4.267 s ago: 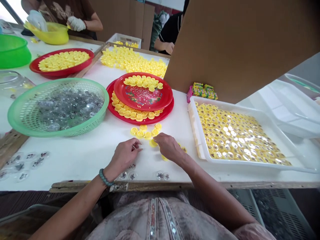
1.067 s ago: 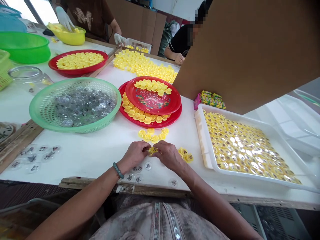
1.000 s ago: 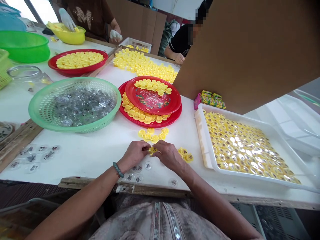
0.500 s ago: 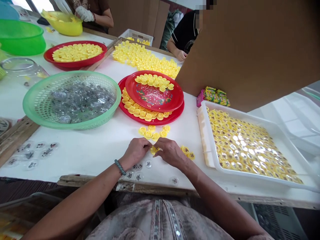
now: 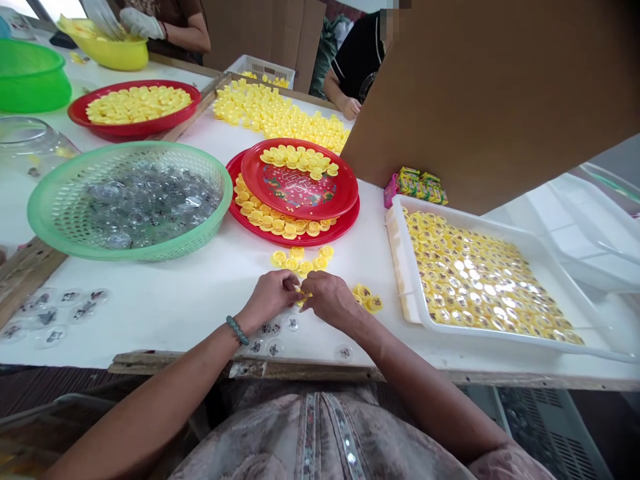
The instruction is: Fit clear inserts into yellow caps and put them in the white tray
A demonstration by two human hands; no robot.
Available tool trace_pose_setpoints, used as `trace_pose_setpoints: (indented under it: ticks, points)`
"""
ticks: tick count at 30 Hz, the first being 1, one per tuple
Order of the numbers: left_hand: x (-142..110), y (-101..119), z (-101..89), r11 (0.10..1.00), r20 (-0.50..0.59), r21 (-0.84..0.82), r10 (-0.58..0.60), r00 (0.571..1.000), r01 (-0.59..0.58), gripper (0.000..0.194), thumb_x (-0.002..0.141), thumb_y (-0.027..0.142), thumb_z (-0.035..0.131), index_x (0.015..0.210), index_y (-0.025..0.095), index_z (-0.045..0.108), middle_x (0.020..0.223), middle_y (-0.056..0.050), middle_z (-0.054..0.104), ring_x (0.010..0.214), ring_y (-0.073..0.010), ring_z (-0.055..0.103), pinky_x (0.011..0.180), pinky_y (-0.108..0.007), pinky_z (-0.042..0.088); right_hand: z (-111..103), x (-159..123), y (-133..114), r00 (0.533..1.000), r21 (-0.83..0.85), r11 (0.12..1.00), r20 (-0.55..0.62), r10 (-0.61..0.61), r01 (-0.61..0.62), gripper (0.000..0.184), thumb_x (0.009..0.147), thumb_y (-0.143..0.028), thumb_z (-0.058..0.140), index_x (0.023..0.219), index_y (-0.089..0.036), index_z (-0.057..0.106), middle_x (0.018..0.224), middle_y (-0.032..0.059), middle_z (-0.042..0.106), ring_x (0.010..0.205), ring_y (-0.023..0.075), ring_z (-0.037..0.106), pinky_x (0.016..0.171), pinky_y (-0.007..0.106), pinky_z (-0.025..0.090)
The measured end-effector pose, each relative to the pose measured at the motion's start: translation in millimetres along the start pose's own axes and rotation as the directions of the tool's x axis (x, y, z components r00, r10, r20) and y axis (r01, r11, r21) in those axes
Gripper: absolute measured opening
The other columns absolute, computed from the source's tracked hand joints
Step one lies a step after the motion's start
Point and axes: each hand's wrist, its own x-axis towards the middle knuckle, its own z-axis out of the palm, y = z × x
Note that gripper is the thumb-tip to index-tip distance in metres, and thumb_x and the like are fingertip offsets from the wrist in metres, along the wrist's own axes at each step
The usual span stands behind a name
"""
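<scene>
My left hand and my right hand meet fingertip to fingertip over the white table, pinching a small yellow cap between them. Loose yellow caps lie just beyond my hands, and a few more caps sit to the right. Small clear discs lie under and near my left wrist. Two stacked red plates with yellow caps stand farther back.
A green basket of clear discs is at left. A white tray full of yellow caps is at right, under a cardboard sheet. Other people work at the far side beside a red plate and a yellow bowl.
My hands have stayed pressed together on the yellow cap. The view shifted slightly. At the far side, a gloved person's hands moved about the yellow bowl.
</scene>
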Motion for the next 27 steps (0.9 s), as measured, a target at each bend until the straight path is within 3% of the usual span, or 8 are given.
trace_pose_setpoints:
  ticks: [4, 9, 13, 15, 18, 21, 24, 27]
  points:
    - [0.3, 0.5, 1.6, 0.998, -0.013, 0.065, -0.002, 1.000, 0.003, 0.026, 0.064, 0.038, 0.069, 0.075, 0.018, 0.056, 0.053, 0.003, 0.058, 0.045, -0.0138, 0.052, 0.047, -0.025, 0.036, 0.9, -0.8, 3.5, 1.000, -0.055, 0.998, -0.013, -0.021, 0.020, 0.014, 0.069, -0.022, 0.075, 0.069, -0.018, 0.061, 0.071, 0.0015, 0.058, 0.072, 0.0156, 0.053, 0.057, 0.025, 0.034]
    - [-8.3, 1.4, 1.4, 0.960, -0.074, 0.232, 0.180, 0.981, -0.159, 0.020, 0.072, 0.037, 0.065, 0.074, 0.019, 0.058, 0.065, 0.001, 0.059, 0.061, -0.0149, 0.054, 0.056, -0.024, 0.037, -11.2, -15.5, 7.0, 0.997, -0.191, 0.982, -0.076, -0.015, 0.001, 0.006, 0.076, -0.021, 0.067, 0.076, -0.018, 0.063, 0.082, 0.0079, 0.060, 0.085, 0.0218, 0.050, 0.070, 0.031, 0.038]
    - [-19.8, 2.7, 0.8, 0.811, 0.187, 0.439, 0.338, 0.922, -0.386, 0.004, 0.076, 0.023, 0.061, 0.077, 0.019, 0.062, 0.079, -0.002, 0.062, 0.071, -0.0164, 0.055, 0.063, -0.025, 0.037, -28.6, -50.4, -1.2, 0.989, -0.161, 0.983, -0.129, 0.069, -0.090, 0.007, 0.085, -0.021, 0.055, 0.088, -0.017, 0.061, 0.090, 0.0092, 0.059, 0.085, 0.0211, 0.052, 0.071, 0.031, 0.040]
    - [-26.7, 2.4, 0.5, 0.742, 0.324, 0.476, 0.351, 0.879, -0.472, 0.006, 0.077, 0.016, 0.057, 0.074, 0.019, 0.062, 0.079, -0.003, 0.062, 0.074, -0.0173, 0.056, 0.066, -0.026, 0.037, -30.3, -72.4, -5.1, 0.987, -0.111, 0.981, -0.053, 0.152, -0.158, 0.012, 0.087, -0.024, 0.053, 0.082, -0.017, 0.061, 0.083, 0.0069, 0.059, 0.076, 0.0185, 0.055, 0.064, 0.029, 0.039]
    - [-36.0, 1.6, -2.7, 0.679, 0.412, 0.521, 0.330, 0.849, -0.517, 0.014, 0.079, 0.017, 0.056, 0.065, 0.018, 0.058, 0.072, -0.003, 0.059, 0.075, -0.0183, 0.055, 0.068, -0.027, 0.038, -20.3, -98.7, -6.6, 0.947, -0.070, 0.955, 0.133, 0.294, -0.287, 0.009, 0.082, -0.024, 0.060, 0.078, -0.017, 0.061, 0.078, 0.0049, 0.061, 0.067, 0.0174, 0.057, 0.056, 0.027, 0.036]
    - [-40.0, 3.0, -11.5, 0.672, 0.349, 0.576, 0.313, 0.883, -0.466, 0.011, 0.080, 0.020, 0.057, 0.069, 0.018, 0.058, 0.073, -0.002, 0.058, 0.073, -0.0179, 0.055, 0.066, -0.027, 0.038, -3.5, -107.3, -7.3, 0.908, 0.020, 0.924, 0.197, 0.371, -0.382, 0.003, 0.077, -0.015, 0.063, 0.078, -0.017, 0.061, 0.080, 0.0037, 0.061, 0.070, 0.0171, 0.060, 0.057, 0.025, 0.037]
    - [-33.1, 7.3, -24.2, 0.689, 0.100, 0.645, 0.354, 0.930, -0.331, 0.011, 0.082, 0.025, 0.055, 0.089, 0.018, 0.060, 0.090, -0.004, 0.059, 0.078, -0.0181, 0.056, 0.068, -0.028, 0.041, 9.3, -99.2, -12.9, 0.927, 0.144, 0.922, 0.173, 0.334, -0.359, 0.008, 0.075, -0.010, 0.062, 0.072, -0.017, 0.060, 0.078, 0.0021, 0.060, 0.072, 0.0145, 0.060, 0.061, 0.022, 0.039]
    - [-14.9, 12.7, -35.3, 0.634, -0.036, 0.724, 0.430, 0.902, -0.273, 0.030, 0.081, 0.026, 0.056, 0.110, 0.017, 0.056, 0.107, -0.008, 0.055, 0.092, -0.0214, 0.055, 0.076, -0.030, 0.043, 13.7, -82.1, -21.8, 0.962, 0.174, 0.950, 0.133, 0.239, -0.260, 0.010, 0.077, -0.012, 0.062, 0.069, -0.016, 0.059, 0.077, 0.0021, 0.059, 0.071, 0.0136, 0.058, 0.061, 0.022, 0.039]
